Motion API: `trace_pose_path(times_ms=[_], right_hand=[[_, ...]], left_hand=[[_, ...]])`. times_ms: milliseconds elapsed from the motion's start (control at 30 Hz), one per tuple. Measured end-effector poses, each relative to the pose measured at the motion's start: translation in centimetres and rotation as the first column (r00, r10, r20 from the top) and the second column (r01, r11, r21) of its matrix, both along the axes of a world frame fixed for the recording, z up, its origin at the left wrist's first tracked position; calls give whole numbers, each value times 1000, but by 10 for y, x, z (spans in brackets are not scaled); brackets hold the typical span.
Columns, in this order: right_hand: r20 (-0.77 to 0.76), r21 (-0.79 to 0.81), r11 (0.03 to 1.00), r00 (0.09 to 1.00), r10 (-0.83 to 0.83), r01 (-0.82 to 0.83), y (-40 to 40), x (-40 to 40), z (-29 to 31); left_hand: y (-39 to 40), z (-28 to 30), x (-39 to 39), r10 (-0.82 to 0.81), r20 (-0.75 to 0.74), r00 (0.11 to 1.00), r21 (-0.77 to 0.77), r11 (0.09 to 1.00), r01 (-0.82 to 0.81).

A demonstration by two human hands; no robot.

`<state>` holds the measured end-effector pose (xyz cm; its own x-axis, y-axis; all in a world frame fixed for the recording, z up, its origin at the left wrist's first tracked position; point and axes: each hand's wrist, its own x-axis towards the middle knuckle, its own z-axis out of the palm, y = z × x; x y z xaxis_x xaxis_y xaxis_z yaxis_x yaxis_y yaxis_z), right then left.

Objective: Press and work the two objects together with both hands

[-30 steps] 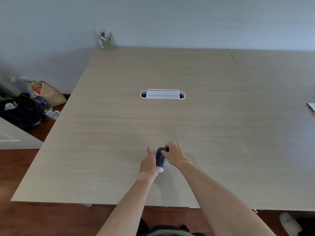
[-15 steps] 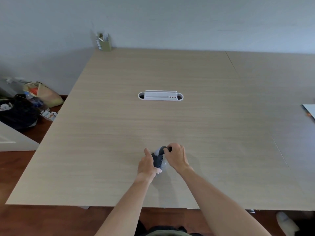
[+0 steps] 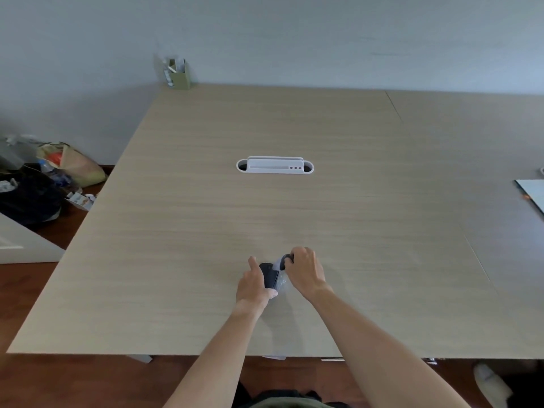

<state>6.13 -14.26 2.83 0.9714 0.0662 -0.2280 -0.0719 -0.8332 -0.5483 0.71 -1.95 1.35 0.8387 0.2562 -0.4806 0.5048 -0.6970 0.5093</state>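
Both hands meet over the near middle of a light wooden table [image 3: 206, 231]. My left hand [image 3: 254, 285] grips a dark object [image 3: 269, 275] that sits partly inside a clear plastic wrapper [image 3: 281, 282]. My right hand [image 3: 306, 272] pinches a dark rounded part [image 3: 287, 259] at the upper end of the same bundle, with its fingers curled over it. What the dark object is cannot be made out, since both hands cover much of it.
A white cable-port insert [image 3: 275, 165] is set into the table's centre. An olive holder with pens [image 3: 178, 74] stands at the far left corner. A sheet [image 3: 532, 192] lies at the right edge. Bags and clutter [image 3: 44, 178] sit on the floor to the left.
The hands stay at the same spot on the table. The dark object now shows more between them, and the right hand has shifted slightly up and to the right.
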Motion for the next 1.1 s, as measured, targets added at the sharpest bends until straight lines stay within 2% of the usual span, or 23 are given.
trace_pose_path(times_ms=[67, 133, 233, 333, 400, 500, 600, 700, 767, 900, 1000, 1100], right_hand=[[24, 88, 995, 999, -45, 42, -2, 0, -3], [6, 175, 984, 1000, -20, 19, -5, -1, -6], [-62, 151, 988, 997, 46, -36, -10, -5, -10], [-42, 61, 997, 998, -39, 42, -17, -5, -12], [1, 127, 991, 999, -51, 51, -17, -5, -9], [-5, 243, 969, 999, 41, -38, -11, -8, -5], [-48, 205, 975, 994, 101, -89, -11, -15, -9], [14, 83, 996, 999, 42, -43, -16, -21, -14], [54, 129, 991, 998, 40, -47, -17, -24, -16], [28, 207, 968, 990, 141, -144, -16, -33, -19], [39, 136, 989, 998, 50, -55, -19, -33, -22], [60, 195, 980, 998, 33, -44, -21, -33, -21]], left_hand=[[0, -1, -2, -27, 5, 1000, 35, 999, 27], [1, -2, -3, -81, 9, 997, 106, 991, 80], [4, -2, -3, -170, -42, 985, 173, 969, 174], [10, -2, 1, -242, -118, 963, 168, 951, 259], [15, -3, 4, -287, -155, 945, 193, 930, 314], [18, -1, 8, -338, -193, 921, 222, 899, 377], [19, -1, 10, -371, -185, 910, 228, 885, 407], [22, -2, 11, -401, -189, 896, 232, 869, 438], [24, -3, 12, -408, -185, 894, 208, 873, 441], [29, -5, 15, -434, -128, 892, 195, 871, 452], [33, -4, 17, -463, -113, 879, 201, 856, 476], [34, -1, 21, -457, -98, 884, 190, 863, 468]])
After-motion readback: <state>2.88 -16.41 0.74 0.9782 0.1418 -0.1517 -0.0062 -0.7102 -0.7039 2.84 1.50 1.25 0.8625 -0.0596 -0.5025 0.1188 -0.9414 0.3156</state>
